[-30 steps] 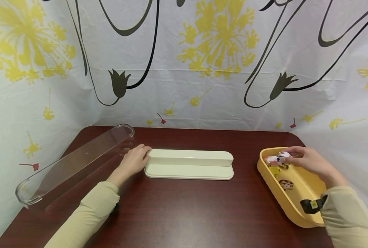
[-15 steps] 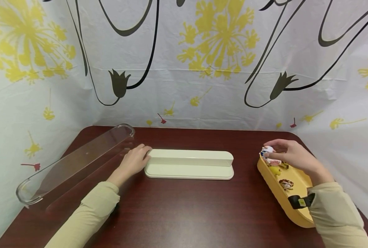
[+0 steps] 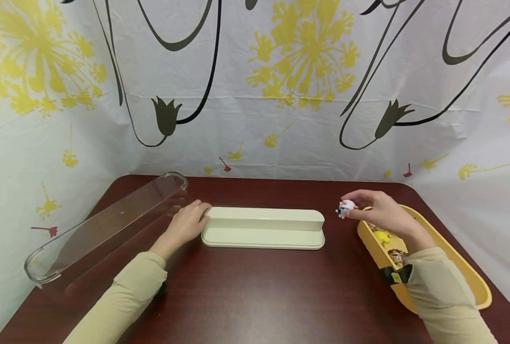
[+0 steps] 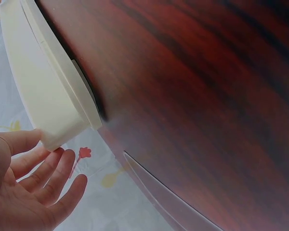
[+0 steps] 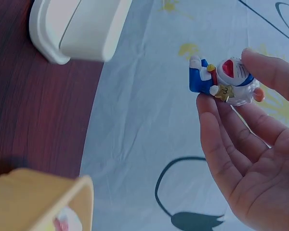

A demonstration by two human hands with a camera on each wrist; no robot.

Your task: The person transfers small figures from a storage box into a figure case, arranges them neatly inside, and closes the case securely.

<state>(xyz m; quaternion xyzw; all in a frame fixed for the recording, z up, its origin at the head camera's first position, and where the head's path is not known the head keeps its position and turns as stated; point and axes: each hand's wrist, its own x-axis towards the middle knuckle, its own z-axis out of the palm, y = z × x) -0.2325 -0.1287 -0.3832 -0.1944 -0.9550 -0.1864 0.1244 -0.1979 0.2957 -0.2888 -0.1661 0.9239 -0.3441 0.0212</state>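
Observation:
My right hand (image 3: 377, 210) holds a small blue-and-white cartoon cat figurine (image 5: 226, 79) by its head, between thumb and fingers. The figurine has a red open mouth and a gold star, and lies sideways in the right wrist view. It is in the air just left of a yellow tray (image 3: 457, 258). At mid-table stands a cream two-step display base (image 3: 261, 236), its raised step at the back. My left hand (image 3: 186, 222) holds the base's left end, thumb on one side of the corner and fingertips on the other, as the left wrist view shows.
In the yellow tray lie a yellow figurine (image 3: 382, 237) and a brown-haired figurine (image 3: 397, 256); my right forearm hides part of it. A long clear plastic cover (image 3: 109, 224) rests along the table's left side. Patterned white curtain (image 3: 246, 119) surrounds the dark red table (image 3: 272, 296).
My right hand has lifted the cat figurine out of the yellow tray and carried it left over the rim. My left hand and the cream display base stay where they were.

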